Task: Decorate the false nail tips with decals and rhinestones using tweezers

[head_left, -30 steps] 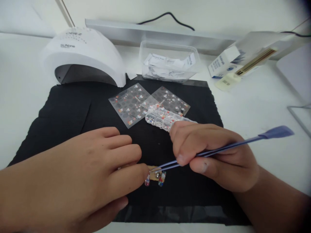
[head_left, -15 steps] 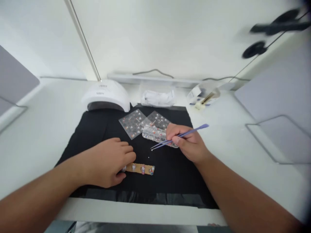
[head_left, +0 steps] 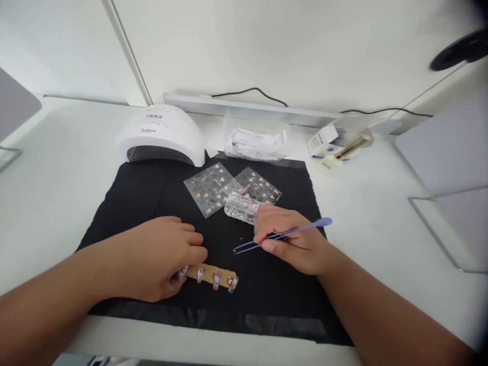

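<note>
Looking down from the head camera, the left hand [head_left: 160, 256] lies flat on a black mat [head_left: 145, 198], its fingers [head_left: 192, 252] curled over and pressing down the left end of a tan strip [head_left: 211, 275] that carries several decorated nail tips in a row. The strip sits near the mat's front edge, just left of centre. The right hand [head_left: 295, 244] hovers above the mat to the right, fingers pinched shut around purple tweezers [head_left: 280, 235]; the tweezer tips point left and hang apart from the strip, and whether they carry anything is too small to tell. Just behind the right hand rests a clear rhinestone box [head_left: 241, 206], touching two transparent sticker sheets [head_left: 209, 187]. Further back on the white bench [head_left: 57, 168] stand a white nail lamp [head_left: 162, 134], a clear tub of paper packets [head_left: 255, 142] and a small blue-and-white carton [head_left: 324, 142].
</note>
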`<state>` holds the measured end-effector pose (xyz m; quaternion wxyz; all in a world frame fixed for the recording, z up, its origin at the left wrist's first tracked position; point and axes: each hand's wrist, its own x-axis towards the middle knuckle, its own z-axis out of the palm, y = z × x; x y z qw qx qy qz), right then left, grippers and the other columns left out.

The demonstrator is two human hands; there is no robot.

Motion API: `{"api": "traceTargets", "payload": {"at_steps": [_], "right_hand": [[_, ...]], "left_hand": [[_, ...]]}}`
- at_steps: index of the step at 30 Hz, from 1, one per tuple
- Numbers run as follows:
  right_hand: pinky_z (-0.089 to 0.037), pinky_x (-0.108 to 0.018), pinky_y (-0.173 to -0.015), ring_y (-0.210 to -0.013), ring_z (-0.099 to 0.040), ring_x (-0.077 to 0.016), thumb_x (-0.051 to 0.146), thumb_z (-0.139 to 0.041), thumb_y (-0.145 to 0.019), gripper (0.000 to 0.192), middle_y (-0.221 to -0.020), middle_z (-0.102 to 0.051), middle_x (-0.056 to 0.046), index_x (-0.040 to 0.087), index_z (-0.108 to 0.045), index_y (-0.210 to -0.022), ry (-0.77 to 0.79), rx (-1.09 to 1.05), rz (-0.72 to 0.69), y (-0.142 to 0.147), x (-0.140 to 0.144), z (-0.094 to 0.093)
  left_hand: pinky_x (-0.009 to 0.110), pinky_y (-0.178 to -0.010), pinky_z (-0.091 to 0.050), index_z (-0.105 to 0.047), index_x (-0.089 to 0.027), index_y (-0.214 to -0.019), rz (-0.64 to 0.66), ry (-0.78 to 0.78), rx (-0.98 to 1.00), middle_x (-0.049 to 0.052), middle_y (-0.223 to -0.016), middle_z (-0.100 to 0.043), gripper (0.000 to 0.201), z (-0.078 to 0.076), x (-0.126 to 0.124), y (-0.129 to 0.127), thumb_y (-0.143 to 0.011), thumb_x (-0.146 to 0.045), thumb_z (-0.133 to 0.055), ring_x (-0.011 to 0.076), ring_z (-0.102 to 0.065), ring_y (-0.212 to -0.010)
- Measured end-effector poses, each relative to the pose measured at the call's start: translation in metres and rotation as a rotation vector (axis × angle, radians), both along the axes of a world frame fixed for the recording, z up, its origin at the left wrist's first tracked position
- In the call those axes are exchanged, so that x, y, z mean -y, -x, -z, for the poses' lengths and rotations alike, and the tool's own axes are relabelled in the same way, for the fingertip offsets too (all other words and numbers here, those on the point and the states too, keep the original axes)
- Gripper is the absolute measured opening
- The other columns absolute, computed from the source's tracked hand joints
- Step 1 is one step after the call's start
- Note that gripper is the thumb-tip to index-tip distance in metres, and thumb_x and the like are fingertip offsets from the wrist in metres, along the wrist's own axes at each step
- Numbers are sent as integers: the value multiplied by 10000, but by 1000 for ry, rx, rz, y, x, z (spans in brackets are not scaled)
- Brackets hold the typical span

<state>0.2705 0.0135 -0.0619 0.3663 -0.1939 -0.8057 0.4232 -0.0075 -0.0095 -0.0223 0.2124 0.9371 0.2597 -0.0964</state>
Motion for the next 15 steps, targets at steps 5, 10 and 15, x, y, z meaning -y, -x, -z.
{"api": "traceTargets", "payload": {"at_steps": [5, 10, 15], "right_hand": [[-454, -309, -656, -689, -555, -153, 227, -577, -956, 160, -696, -634, -23, 171, -664, -834, -30, 30, 7, -3, 1, -2], [-467, -308, -661, -715, -578, -156, 182, -608, -924, 95, -720, -649, -29, 173, -681, -863, -31, 50, 31, -9, 2, -8], [-472, -312, -692, -721, -578, -145, 168, -604, -920, 90, -722, -649, -23, 161, -674, -865, -3, 82, -6, -9, 2, -9]], "left_hand": [[379, -671, -421, -590, -234, -776, -24, -20, -4, -1, -775, -645, 102, 3, 2, 0, -749, -150, -642, 220, -596, -703], [382, -665, -420, -592, -242, -759, -58, -7, 8, -9, -764, -644, 122, 3, 2, 0, -735, -137, -652, 221, -597, -683], [380, -640, -409, -598, -245, -738, -82, 23, 21, -17, -742, -640, 135, 3, 3, 0, -727, -135, -674, 220, -595, -669]]}}
